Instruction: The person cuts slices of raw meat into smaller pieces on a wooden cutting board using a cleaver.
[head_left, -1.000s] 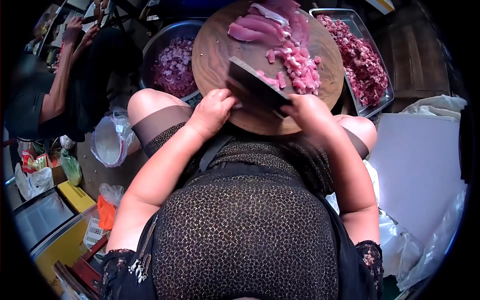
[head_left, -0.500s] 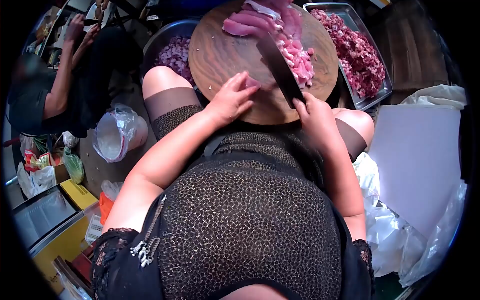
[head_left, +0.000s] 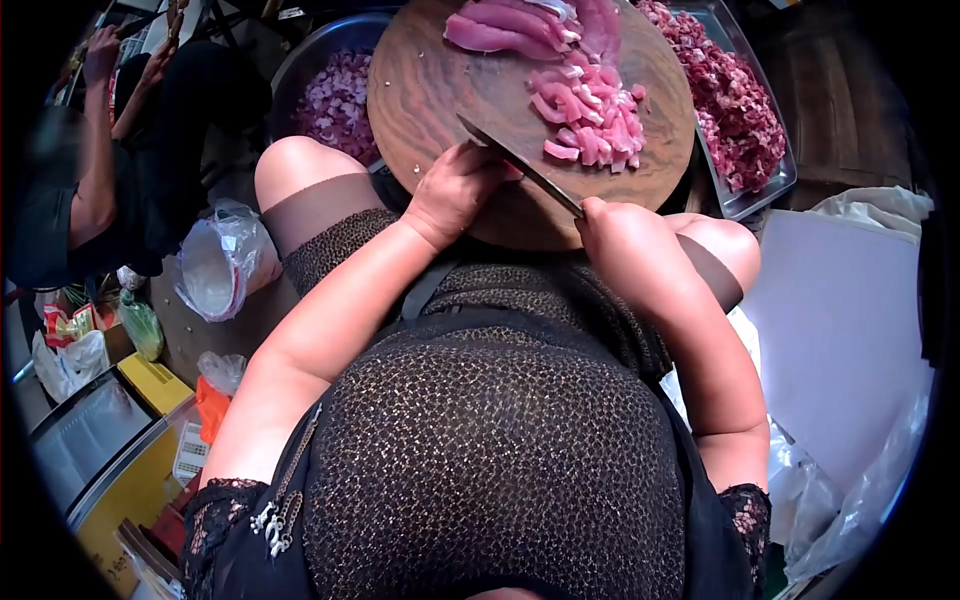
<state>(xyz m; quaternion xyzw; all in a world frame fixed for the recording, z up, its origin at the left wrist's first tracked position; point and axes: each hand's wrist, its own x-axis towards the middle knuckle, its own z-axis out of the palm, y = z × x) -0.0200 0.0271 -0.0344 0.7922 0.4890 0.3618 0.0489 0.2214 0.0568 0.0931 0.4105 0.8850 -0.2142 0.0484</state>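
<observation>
My right hand point(head_left: 632, 240) is wrapped round the handle of a cleaver point(head_left: 530, 172), whose blade stands nearly edge-on and slants up to the left. My left hand point(head_left: 452, 192) is closed on a small piece of meat at the near edge of the round wooden chopping board point(head_left: 430, 100). The blade passes right beside its fingertips and hides most of that piece. Cut strips of pink meat point(head_left: 596, 125) lie in a heap on the board's right half. Behind them are longer uncut slices of meat point(head_left: 500, 32).
A metal tray point(head_left: 765, 188) of chopped red meat stands to the right, and a blue-rimmed basin point(head_left: 290, 85) of diced meat to the left. A bag-lined bucket point(head_left: 215, 275) is on the floor. Another person point(head_left: 95, 190) sits at far left. A pale board point(head_left: 835, 320) lies at right.
The cleaver has swung left and turned edge-on, from beside the cut strips to my left hand. My left fingers have curled in. The view has shifted slightly.
</observation>
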